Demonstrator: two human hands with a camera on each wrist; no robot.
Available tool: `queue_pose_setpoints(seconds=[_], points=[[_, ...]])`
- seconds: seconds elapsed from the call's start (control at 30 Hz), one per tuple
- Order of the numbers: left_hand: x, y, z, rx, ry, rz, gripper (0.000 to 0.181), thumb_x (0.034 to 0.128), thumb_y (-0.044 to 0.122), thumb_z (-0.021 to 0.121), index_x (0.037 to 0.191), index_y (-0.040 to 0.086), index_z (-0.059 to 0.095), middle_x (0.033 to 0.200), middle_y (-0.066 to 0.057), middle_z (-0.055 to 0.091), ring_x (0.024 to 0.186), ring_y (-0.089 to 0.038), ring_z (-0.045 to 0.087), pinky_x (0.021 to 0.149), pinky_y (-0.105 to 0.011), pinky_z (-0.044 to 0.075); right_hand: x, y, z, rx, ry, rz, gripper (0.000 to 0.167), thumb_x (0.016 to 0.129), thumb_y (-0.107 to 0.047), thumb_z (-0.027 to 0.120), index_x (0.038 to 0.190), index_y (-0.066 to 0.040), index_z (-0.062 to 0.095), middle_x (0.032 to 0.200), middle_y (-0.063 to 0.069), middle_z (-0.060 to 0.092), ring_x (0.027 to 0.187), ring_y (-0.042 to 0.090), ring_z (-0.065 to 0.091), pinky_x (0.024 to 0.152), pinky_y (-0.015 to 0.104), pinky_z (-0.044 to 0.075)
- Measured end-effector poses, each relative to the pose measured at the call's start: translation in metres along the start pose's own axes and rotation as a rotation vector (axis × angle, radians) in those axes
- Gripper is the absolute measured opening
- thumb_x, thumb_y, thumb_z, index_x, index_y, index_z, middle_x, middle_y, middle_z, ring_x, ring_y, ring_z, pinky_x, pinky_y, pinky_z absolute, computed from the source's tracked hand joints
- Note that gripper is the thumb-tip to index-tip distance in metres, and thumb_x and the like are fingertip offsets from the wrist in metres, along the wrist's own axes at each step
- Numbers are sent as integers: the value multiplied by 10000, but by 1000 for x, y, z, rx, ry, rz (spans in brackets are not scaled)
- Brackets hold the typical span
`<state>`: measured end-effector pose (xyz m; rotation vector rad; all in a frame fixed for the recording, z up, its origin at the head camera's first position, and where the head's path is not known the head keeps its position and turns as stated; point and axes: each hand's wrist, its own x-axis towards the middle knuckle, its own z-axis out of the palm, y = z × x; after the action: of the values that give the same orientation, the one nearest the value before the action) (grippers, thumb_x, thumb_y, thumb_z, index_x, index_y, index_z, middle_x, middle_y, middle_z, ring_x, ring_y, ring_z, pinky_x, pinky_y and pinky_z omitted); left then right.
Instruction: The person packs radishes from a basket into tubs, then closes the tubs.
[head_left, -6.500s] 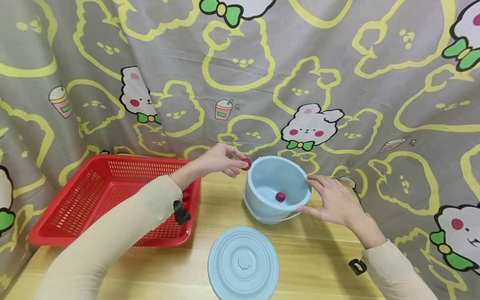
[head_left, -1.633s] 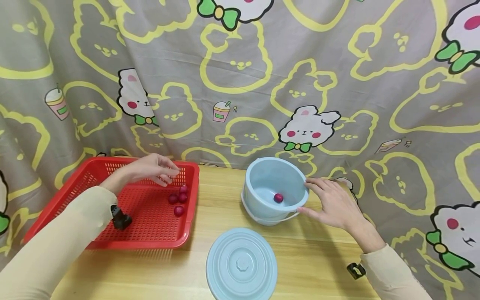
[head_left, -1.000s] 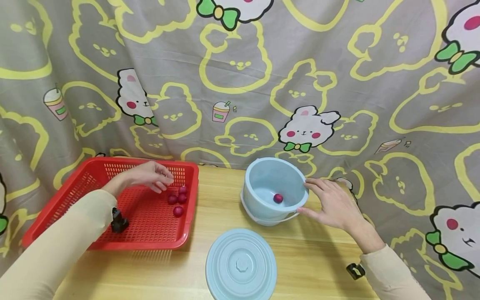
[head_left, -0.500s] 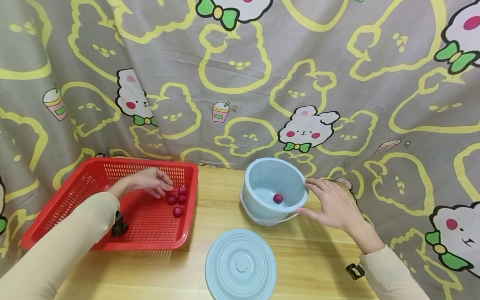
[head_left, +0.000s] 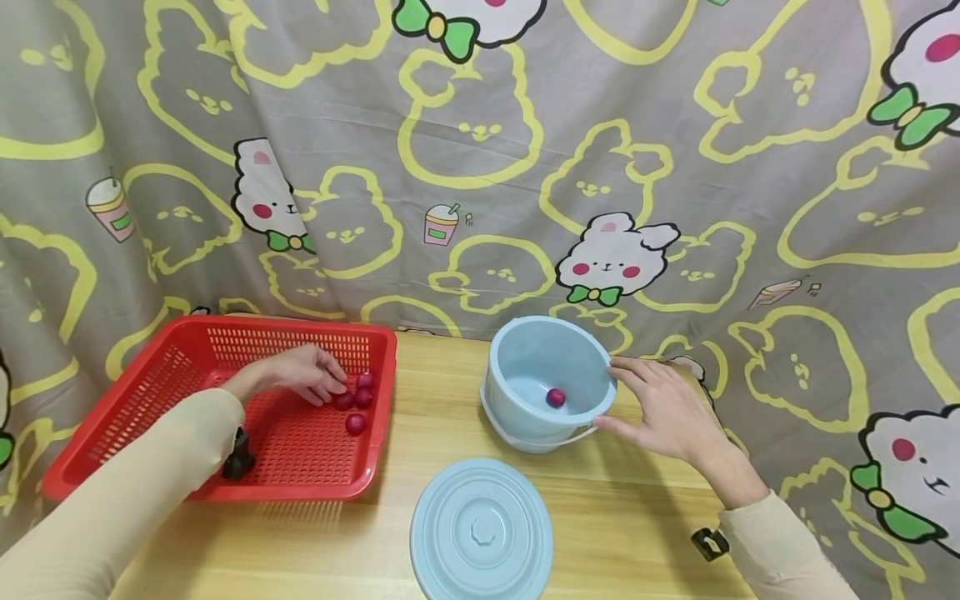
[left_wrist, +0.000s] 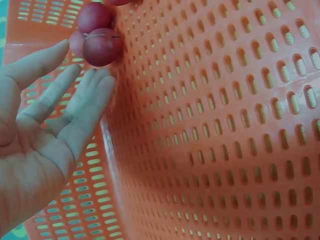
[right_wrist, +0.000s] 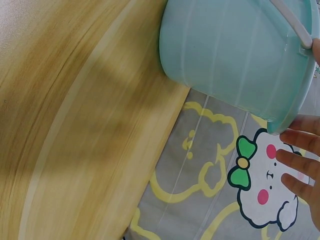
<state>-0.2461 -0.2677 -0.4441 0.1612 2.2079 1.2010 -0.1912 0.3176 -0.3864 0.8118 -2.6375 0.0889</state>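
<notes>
Dark-red ball just beyond the left grip, inside red basket.

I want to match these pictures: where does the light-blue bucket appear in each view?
Head: light-blue bucket just right of centre.
Left wrist: not in it.
Right wrist: bucket at upper right.
Shared landmark, head and right wrist: the right hand at its rim.

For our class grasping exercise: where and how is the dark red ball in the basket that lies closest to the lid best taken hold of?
Pinch the dark red ball across its middle, probably best from above and slightly left. It is round, with no handle; the right wall of the red basket is close beside it and other balls lie just behind, while its left side is unobstructed.
</notes>
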Motion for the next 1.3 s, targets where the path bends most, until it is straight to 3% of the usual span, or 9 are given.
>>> queue_pose_setpoints(seconds=[0.4, 1.3], points=[[4, -5, 10, -21, -4, -11, 408, 951, 106, 746, 1237, -157, 622, 910, -71, 769, 786, -169, 742, 786, -374, 687, -1, 0, 0, 9, -7, 4, 831, 760, -688, 832, 1333, -101, 699, 1347, 100, 711, 1222, 353, 675, 1024, 552, 559], [6, -3, 12, -29, -35, -16, 298, 964, 51, 688, 1180, -151, 657, 943, -36, 782, 742, -113, 714, 723, -282, 672, -1, 1, 2, 24, -10, 4, 816, 765, -667, 840, 1322, -86, 703, 1359, 98, 704, 1236, 362, 671, 1055, 565, 551]])
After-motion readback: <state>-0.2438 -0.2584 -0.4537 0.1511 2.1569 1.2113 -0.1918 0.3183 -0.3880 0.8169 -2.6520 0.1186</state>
